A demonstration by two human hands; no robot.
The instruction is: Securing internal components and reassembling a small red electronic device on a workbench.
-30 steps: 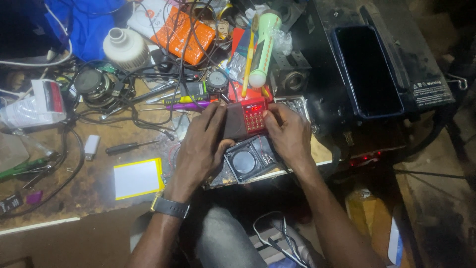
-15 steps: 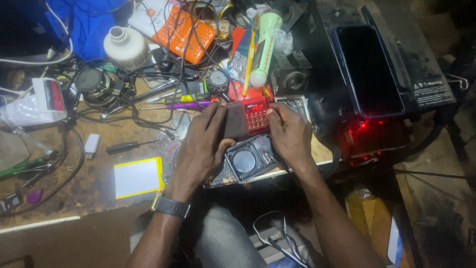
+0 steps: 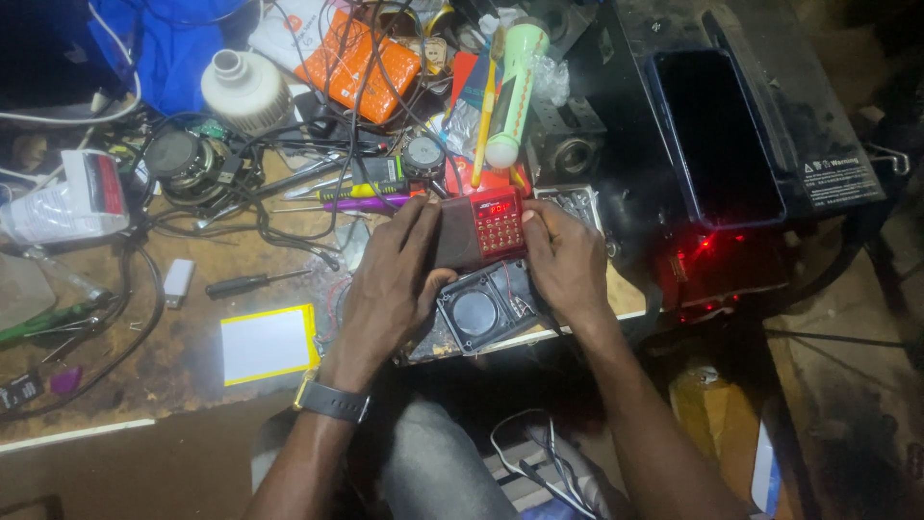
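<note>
Radio [image 3: 481, 229], small, red and keypad-fronted with its display lit, sits just above centre frame, pinched between the left hand [image 3: 390, 284] curled round its dark left half and the right hand [image 3: 566, 260] gripping its right edge. Nearest the viewer, its opened back shell with a round speaker [image 3: 486, 308] lies below; thin leads seemingly join them, so a tug could snap one. Farther up, tangled cables [image 3: 289, 193] could snag it.
</note>
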